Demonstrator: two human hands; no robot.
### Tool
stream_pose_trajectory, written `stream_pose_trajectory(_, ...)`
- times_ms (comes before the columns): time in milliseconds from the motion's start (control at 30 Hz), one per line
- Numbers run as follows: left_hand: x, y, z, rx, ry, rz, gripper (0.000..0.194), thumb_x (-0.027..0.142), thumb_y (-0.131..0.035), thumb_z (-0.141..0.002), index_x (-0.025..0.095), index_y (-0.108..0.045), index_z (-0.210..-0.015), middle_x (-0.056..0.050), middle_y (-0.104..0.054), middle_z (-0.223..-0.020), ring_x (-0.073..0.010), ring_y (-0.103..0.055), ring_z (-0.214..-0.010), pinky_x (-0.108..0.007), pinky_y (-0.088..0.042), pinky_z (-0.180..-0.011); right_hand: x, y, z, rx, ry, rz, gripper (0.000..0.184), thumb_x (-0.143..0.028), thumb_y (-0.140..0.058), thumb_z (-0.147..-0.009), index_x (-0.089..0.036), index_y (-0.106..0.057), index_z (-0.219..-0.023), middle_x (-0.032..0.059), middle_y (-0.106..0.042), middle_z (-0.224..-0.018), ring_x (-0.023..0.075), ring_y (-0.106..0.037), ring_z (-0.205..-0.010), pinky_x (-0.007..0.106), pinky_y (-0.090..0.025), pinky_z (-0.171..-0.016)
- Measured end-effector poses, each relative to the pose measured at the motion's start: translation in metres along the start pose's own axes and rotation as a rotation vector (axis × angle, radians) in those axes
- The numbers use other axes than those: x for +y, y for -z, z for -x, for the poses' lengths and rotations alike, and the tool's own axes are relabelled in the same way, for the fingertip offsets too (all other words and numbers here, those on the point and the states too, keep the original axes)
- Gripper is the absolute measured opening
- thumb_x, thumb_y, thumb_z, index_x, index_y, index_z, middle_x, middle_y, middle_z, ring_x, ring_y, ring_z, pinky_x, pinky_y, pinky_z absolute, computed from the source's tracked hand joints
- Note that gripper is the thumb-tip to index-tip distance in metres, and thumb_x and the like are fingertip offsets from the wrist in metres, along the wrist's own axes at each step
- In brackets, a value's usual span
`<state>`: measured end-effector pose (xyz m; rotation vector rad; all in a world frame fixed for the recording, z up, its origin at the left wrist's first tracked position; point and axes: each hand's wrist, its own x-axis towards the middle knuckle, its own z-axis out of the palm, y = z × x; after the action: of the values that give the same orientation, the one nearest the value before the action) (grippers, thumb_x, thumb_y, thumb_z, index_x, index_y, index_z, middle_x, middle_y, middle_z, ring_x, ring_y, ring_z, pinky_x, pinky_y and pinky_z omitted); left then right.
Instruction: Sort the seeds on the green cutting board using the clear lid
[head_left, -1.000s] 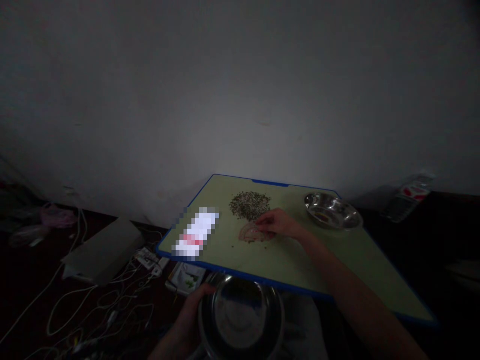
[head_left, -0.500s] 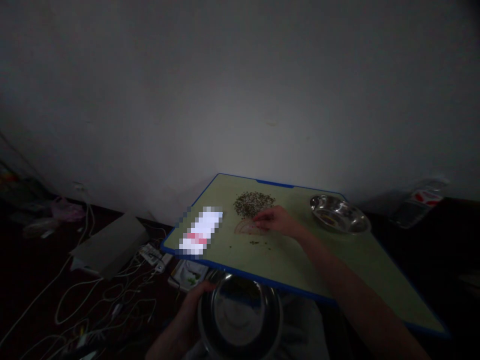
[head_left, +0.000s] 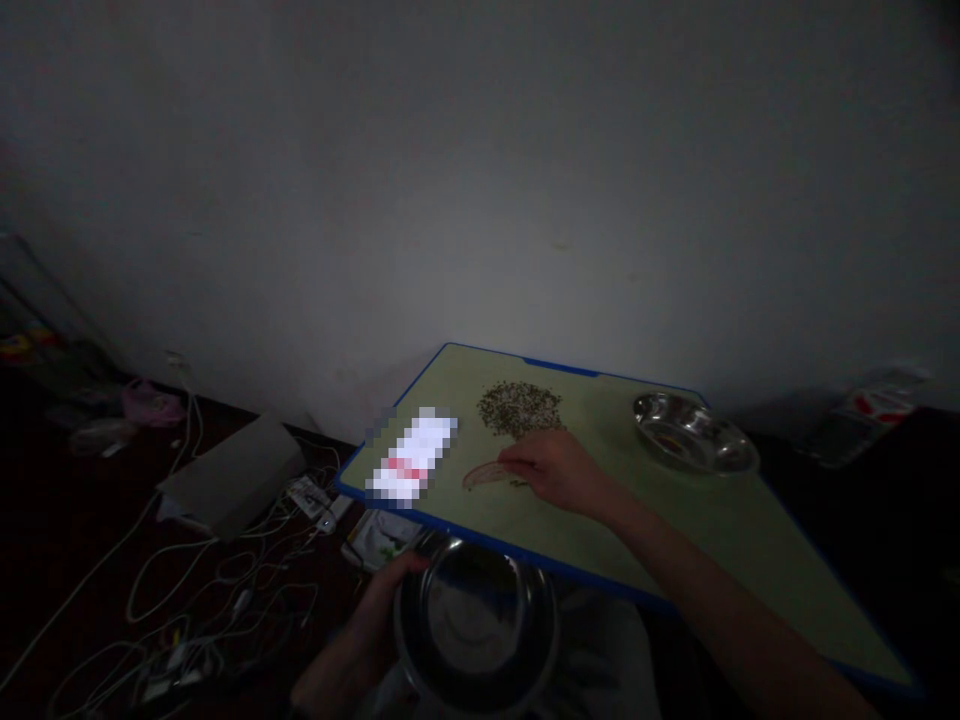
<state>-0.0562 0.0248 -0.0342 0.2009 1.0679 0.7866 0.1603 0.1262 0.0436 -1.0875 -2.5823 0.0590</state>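
My right hand (head_left: 551, 470) is closed on a thin, clear half-round plate with reddish marks (head_left: 482, 474), which looks like a protractor. Its edge touches or nearly touches the board, just in front of a heap of small dark and pale seeds or grains (head_left: 519, 406). A few stray bits lie beside the plate, partly under the hand. Below the near edge of the pale green board (head_left: 637, 540), my left hand (head_left: 397, 585) grips the rim of a shiny steel bowl (head_left: 476, 620). Little can be made out inside this bowl in the dim light.
A second steel bowl (head_left: 694, 435) stands at the board's right, holding something small and brownish. A pixelated bright phone-like screen (head_left: 412, 460) lies at the left. Cables (head_left: 240, 600), a grey box (head_left: 232, 475) and a pink bag (head_left: 152, 402) are on the floor; a large bottle (head_left: 862, 415) is at right.
My right hand has moved toward the near edge with the half-round plate, away from the heap and over the stray bits. My left hand keeps the bowl. The view has shifted slightly.
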Motion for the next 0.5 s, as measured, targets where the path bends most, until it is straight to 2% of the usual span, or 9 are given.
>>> stream_pose_trajectory(100,0.0,-0.001,0.002,0.004,-0.013,0.013,0.015,0.023,-0.057,-0.065,0.012,-0.062,-0.058,-0.004,-0.066,-0.05,-0.0179,-0.059,-0.05,-0.031,-0.044,-0.062,-0.008,0.006,0.015,0.012,0.004,0.027,0.021,-0.024,-0.047,-0.081,-0.024,-0.066,-0.09,0.0034,-0.068,-0.077,0.0153,-0.059,-0.073,0.024,-0.038,-0.065)
stream_pose_trajectory(200,-0.001,-0.003,0.003,0.01,-0.006,-0.004,0.016,0.026,-0.056,-0.066,0.011,-0.063,-0.063,-0.007,-0.068,-0.055,-0.021,-0.061,-0.054,-0.034,-0.044,-0.062,-0.015,0.008,0.03,0.025,-0.001,0.031,0.023,-0.023,-0.045,-0.082,-0.024,-0.066,-0.092,0.0043,-0.067,-0.077,0.0154,-0.059,-0.073,0.025,-0.04,-0.065)
stream_pose_trajectory(300,-0.003,-0.004,0.005,0.013,-0.022,-0.003,0.018,0.028,-0.057,-0.066,0.011,-0.063,-0.063,-0.009,-0.069,-0.057,-0.0218,-0.062,-0.054,-0.034,-0.044,-0.061,-0.022,0.004,0.046,0.072,-0.011,0.019,0.025,-0.021,-0.043,-0.083,-0.022,-0.065,-0.095,0.0058,-0.067,-0.081,0.0151,-0.059,-0.073,0.026,-0.042,-0.066)
stream_pose_trajectory(500,-0.005,-0.003,0.005,-0.005,-0.109,0.049,0.012,0.023,-0.058,-0.065,0.012,-0.064,-0.064,-0.005,-0.069,-0.057,-0.0183,-0.062,-0.056,-0.03,-0.044,-0.065,-0.033,-0.006,0.072,0.145,-0.058,0.0,0.024,-0.018,-0.043,-0.083,-0.022,-0.064,-0.094,0.0051,-0.067,-0.084,0.015,-0.059,-0.073,0.026,-0.044,-0.067)
